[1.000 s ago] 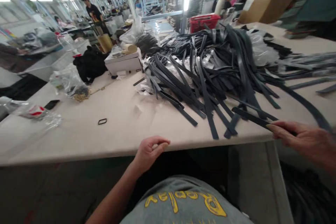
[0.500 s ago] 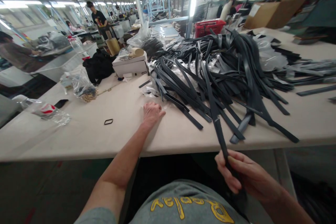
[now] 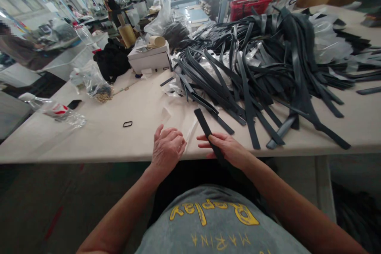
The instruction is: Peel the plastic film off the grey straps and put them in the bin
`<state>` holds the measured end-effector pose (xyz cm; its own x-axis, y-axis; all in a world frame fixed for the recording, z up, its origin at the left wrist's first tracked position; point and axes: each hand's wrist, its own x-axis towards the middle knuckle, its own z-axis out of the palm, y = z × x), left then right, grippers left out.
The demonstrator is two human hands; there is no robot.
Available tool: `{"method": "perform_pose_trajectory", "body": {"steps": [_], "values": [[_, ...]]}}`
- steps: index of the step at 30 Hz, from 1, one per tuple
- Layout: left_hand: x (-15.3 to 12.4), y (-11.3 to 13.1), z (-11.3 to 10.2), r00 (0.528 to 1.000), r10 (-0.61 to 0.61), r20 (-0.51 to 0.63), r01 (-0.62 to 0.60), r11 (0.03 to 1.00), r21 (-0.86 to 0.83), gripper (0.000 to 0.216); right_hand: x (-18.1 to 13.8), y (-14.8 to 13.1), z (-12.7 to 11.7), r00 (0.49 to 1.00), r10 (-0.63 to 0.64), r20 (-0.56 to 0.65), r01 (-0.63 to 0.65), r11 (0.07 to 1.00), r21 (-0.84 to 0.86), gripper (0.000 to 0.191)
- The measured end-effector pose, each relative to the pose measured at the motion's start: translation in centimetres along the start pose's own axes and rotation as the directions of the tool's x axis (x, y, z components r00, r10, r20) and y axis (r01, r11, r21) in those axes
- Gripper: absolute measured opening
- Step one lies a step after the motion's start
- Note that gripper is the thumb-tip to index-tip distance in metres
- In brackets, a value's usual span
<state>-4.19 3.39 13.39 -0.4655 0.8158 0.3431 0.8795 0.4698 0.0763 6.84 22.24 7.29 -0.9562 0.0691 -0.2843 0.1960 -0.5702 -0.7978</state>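
Observation:
My right hand (image 3: 228,147) pinches a flat dark strap (image 3: 204,123) between thumb and fingers. The strap's free end points up over the table, and its lower part hangs down in front of my shirt. To the left, my left hand (image 3: 168,147) is closed just above the table's front edge, its fingers curled. A thin translucent strip (image 3: 191,130) runs up from its fingertips; what lies inside the fingers is hidden. Beyond the hands a large heap of dark straps (image 3: 247,75) spreads over the table, several ends hanging toward me.
On the left of the table (image 3: 101,143) lie a black rectangular ring (image 3: 127,124), a plastic bottle (image 3: 56,111), a phone (image 3: 74,104) and a bag of small metal parts (image 3: 99,87). A white box (image 3: 150,61) and a red basket (image 3: 247,7) stand behind. Other people work farther off.
My right hand has moved left and up, drawing the strap away from the heap. My left hand has come back toward the table's edge, with the translucent strip now at its fingertips.

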Motion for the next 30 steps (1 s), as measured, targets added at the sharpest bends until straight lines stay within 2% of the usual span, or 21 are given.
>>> {"method": "perform_pose_trajectory", "body": {"steps": [2, 4, 6, 8, 10, 13, 16, 18, 19, 23, 25, 28, 30], "values": [[-1.7, 0.9, -0.5, 0.999, -0.026, 0.029, 0.027, 0.998, -0.056, 0.014, 1.5, -0.3, 0.8, 1.0, 0.017, 0.009, -0.017, 0.998, -0.063, 0.027], [-3.2, 1.4, -0.7, 0.995, -0.084, 0.057, 0.094, 0.977, -0.193, 0.013, 2.9, -0.1, 1.2, 0.998, 0.053, 0.017, -0.052, 0.998, -0.039, 0.027], [-4.6, 1.7, -0.6, 0.975, -0.19, 0.112, 0.219, 0.894, -0.392, 0.014, 3.8, 0.3, 1.2, 0.995, 0.097, 0.038, -0.098, 0.995, 0.018, 0.027], [-5.8, 1.6, -0.3, 0.926, -0.311, 0.216, 0.378, 0.735, -0.563, 0.018, 4.3, 0.7, 1.1, 0.994, 0.1, 0.052, -0.102, 0.994, 0.036, 0.025], [-6.6, 1.4, 0.0, 0.85, -0.365, 0.38, 0.526, 0.541, -0.657, 0.029, 4.3, 0.9, 1.2, 0.999, 0.041, 0.036, -0.04, 0.999, -0.014, 0.024], [-6.7, 0.9, 0.3, 0.757, -0.315, 0.572, 0.649, 0.27, -0.711, 0.055, 4.0, 0.7, 1.8, 0.993, -0.116, 0.003, 0.114, 0.973, -0.203, 0.026], [-5.4, 0.3, 0.6, 0.727, -0.243, 0.642, 0.677, 0.1, -0.729, 0.077, 3.7, 0.3, 2.4, 0.976, -0.216, 0.028, 0.209, 0.889, -0.406, 0.027], [-4.4, -0.1, 0.9, 0.706, -0.202, 0.679, 0.701, 0.065, -0.71, 0.076, 3.6, 0.3, 2.6, 0.969, -0.244, 0.041, 0.232, 0.834, -0.501, 0.027], [-4.0, -0.3, 1.0, 0.694, -0.187, 0.695, 0.716, 0.082, -0.693, 0.07, 3.5, 0.3, 2.6, 0.966, -0.256, 0.045, 0.24, 0.811, -0.534, 0.027], [-3.1, -0.6, 1.4, 0.649, -0.083, 0.756, 0.746, 0.263, -0.612, 0.034, 3.2, 0.6, 2.3, 0.957, -0.289, 0.039, 0.255, 0.763, -0.594, 0.026], [-2.9, -0.3, 1.3, 0.624, -0.001, 0.782, 0.747, 0.295, -0.596, 0.028, 3.1, 0.7, 2.2, 0.956, -0.29, 0.035, 0.254, 0.768, -0.587, 0.024], [-2.8, -0.1, 0.3, 0.611, 0.08, 0.787, 0.756, 0.235, -0.611, 0.026, 3.2, 0.9, 2.1, 0.968, -0.25, 0.034, 0.233, 0.836, -0.497, 0.024], [-3.1, -1.0, -1.3, 0.653, 0.051, 0.755, 0.745, 0.136, -0.654, 0.027, 3.5, 1.0, 1.8, 0.982, -0.188, 0.009, 0.178, 0.912, -0.368, 0.027]]}}
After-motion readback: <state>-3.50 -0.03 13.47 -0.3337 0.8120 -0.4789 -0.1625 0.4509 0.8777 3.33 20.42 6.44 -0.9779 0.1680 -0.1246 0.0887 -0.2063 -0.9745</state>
